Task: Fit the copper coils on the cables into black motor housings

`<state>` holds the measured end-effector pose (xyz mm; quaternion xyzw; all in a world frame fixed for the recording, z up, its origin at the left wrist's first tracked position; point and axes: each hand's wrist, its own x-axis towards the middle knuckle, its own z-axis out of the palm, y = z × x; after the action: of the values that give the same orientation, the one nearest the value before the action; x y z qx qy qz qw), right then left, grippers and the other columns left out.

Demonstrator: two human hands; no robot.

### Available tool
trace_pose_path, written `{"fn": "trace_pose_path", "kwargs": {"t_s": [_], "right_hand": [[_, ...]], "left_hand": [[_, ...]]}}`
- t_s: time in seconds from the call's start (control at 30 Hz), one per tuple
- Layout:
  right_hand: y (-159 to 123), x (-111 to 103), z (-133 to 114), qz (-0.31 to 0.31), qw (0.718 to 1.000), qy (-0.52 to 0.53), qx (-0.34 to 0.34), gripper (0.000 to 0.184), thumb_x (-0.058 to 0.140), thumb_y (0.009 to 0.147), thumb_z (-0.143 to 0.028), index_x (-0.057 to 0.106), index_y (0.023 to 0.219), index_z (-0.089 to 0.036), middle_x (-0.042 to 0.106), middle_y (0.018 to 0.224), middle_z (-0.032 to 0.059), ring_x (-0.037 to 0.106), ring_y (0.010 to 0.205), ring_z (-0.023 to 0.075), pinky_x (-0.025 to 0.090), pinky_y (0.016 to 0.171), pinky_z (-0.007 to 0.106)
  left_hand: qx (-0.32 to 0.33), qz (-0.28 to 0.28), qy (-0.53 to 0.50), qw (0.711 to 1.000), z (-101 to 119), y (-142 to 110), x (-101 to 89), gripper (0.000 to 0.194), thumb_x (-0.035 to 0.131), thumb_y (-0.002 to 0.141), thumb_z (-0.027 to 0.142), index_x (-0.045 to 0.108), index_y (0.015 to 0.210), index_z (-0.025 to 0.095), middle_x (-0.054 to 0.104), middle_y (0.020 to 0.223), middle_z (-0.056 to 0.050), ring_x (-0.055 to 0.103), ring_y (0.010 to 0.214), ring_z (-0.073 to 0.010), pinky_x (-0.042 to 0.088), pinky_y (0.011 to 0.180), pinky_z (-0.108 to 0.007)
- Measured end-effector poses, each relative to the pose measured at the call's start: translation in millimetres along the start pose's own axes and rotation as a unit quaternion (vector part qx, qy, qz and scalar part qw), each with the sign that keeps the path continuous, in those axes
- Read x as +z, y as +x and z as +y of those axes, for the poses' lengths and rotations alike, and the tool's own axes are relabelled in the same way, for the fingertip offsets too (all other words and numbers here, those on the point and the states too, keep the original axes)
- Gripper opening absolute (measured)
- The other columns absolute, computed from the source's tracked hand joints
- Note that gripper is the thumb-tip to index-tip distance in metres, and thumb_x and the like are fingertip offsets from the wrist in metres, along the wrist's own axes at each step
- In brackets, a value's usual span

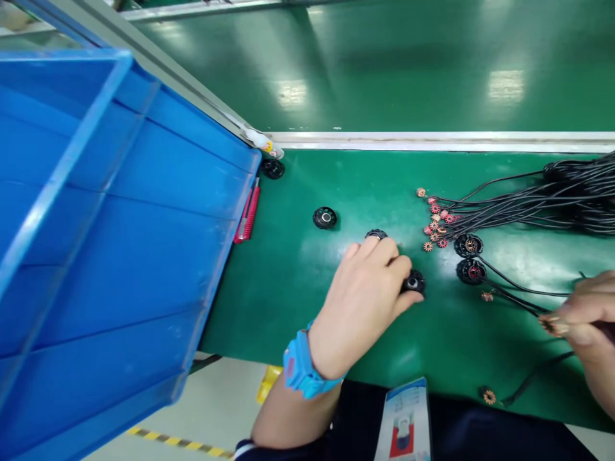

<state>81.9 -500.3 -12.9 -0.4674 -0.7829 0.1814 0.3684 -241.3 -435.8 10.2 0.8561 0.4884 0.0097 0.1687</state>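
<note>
My left hand (365, 301), with a blue watch on the wrist, rests on the green belt (298, 275) with its fingers closed round a small black round housing (414, 280). Another black housing (376, 235) peeks out just beyond my fingers. My right hand (583, 320) at the right edge pinches a small copper-wound part (548, 325) on a black wire. Two black housings with wound cores inside (468, 245) (471, 271) lie between my hands, wires trailing right.
A big blue plastic crate (96, 224) fills the left side. A red-handled tool (248, 214) lies beside it. More black housings (325, 218) (273, 168), a cluster of small wound cores (436, 221) and a bundle of black wires (567, 195) lie on the belt.
</note>
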Motion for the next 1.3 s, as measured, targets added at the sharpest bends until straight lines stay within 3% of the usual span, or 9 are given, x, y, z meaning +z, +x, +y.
{"fn": "trace_pose_path", "kwargs": {"t_s": [0.1, 0.23, 0.4, 0.57, 0.67, 0.97, 1.17, 1.3], "right_hand": [[23.5, 11.4, -31.7, -0.054, 0.998, -0.029, 0.004, 0.025, 0.066, 0.094, -0.009, 0.069, 0.111, -0.027, 0.072, 0.09, 0.0021, 0.065, 0.074, 0.0199, 0.049, 0.066, 0.038], [32.7, 29.6, -42.8, -0.064, 0.991, -0.101, -0.055, 0.018, 0.073, 0.094, -0.01, 0.069, 0.108, -0.02, 0.073, 0.09, 0.0013, 0.059, 0.074, 0.0154, 0.043, 0.071, 0.036], [23.9, 41.0, -35.2, -0.097, 0.971, -0.19, -0.105, 0.025, 0.075, 0.093, -0.013, 0.069, 0.116, -0.019, 0.074, 0.094, 0.0024, 0.056, 0.077, 0.0172, 0.038, 0.071, 0.037], [26.9, 43.0, -40.2, -0.13, 0.945, -0.265, -0.143, 0.014, 0.062, 0.102, -0.015, 0.069, 0.114, -0.013, 0.074, 0.092, 0.0042, 0.052, 0.076, 0.0164, 0.034, 0.069, 0.036], [30.7, 40.3, -44.5, -0.158, 0.928, -0.294, -0.164, 0.017, 0.057, 0.102, -0.011, 0.07, 0.114, -0.01, 0.074, 0.093, 0.0061, 0.05, 0.074, 0.0171, 0.032, 0.067, 0.038], [42.5, 40.7, -52.2, -0.195, 0.915, -0.305, -0.18, 0.02, 0.054, 0.099, -0.007, 0.071, 0.11, -0.006, 0.069, 0.084, 0.0076, 0.046, 0.075, 0.0197, 0.033, 0.067, 0.039], [53.2, 36.9, -52.6, -0.246, 0.915, -0.282, -0.148, 0.026, 0.046, 0.1, -0.005, 0.071, 0.098, -0.012, 0.062, 0.077, 0.0066, 0.046, 0.075, 0.0208, 0.033, 0.069, 0.038], [42.6, 33.1, -48.2, -0.266, 0.918, -0.258, -0.143, 0.029, 0.046, 0.103, -0.009, 0.068, 0.119, -0.013, 0.07, 0.097, 0.0085, 0.052, 0.081, 0.0207, 0.035, 0.073, 0.038]], "left_hand": [[0.028, -0.002, -0.033, 0.999, 3.8, 0.6, 3.3, 0.05, 0.091, 0.075, 0.053, 0.071, 0.101, 0.016, 0.06, 0.098, -0.006, 0.052, 0.09, -0.0264, 0.038, 0.076, -0.038], [0.062, -0.022, -0.084, 0.994, -2.4, 0.3, 5.6, 0.056, 0.092, 0.079, 0.034, 0.069, 0.129, 0.026, 0.057, 0.099, -0.003, 0.053, 0.091, -0.0231, 0.042, 0.08, -0.036], [0.101, -0.026, -0.132, 0.986, 5.1, 9.6, 17.6, 0.031, 0.086, 0.087, 0.03, 0.077, 0.116, 0.024, 0.058, 0.091, -0.001, 0.055, 0.087, -0.0206, 0.043, 0.081, -0.035], [0.107, 0.0, -0.141, 0.984, 22.3, 17.6, 30.2, 0.031, 0.089, 0.084, 0.031, 0.077, 0.11, 0.02, 0.062, 0.09, -0.001, 0.057, 0.088, -0.0222, 0.042, 0.078, -0.036], [0.102, 0.015, -0.139, 0.985, 28.1, 19.3, 36.0, 0.03, 0.09, 0.082, 0.032, 0.077, 0.105, 0.019, 0.063, 0.088, -0.001, 0.057, 0.086, -0.0227, 0.041, 0.076, -0.037], [0.086, 0.035, -0.147, 0.985, 35.0, 19.6, 44.1, 0.022, 0.087, 0.085, 0.029, 0.075, 0.099, 0.018, 0.065, 0.087, -0.001, 0.058, 0.085, -0.0223, 0.041, 0.074, -0.036], [0.087, 0.031, -0.152, 0.984, 35.2, 20.1, 43.9, 0.021, 0.085, 0.088, 0.032, 0.075, 0.1, 0.018, 0.065, 0.087, -0.001, 0.058, 0.086, -0.0229, 0.041, 0.076, -0.037], [0.077, 0.031, -0.16, 0.984, 34.8, 20.4, 43.9, 0.024, 0.087, 0.085, 0.032, 0.075, 0.101, 0.019, 0.066, 0.088, -0.001, 0.059, 0.087, -0.0236, 0.04, 0.076, -0.037]]}}
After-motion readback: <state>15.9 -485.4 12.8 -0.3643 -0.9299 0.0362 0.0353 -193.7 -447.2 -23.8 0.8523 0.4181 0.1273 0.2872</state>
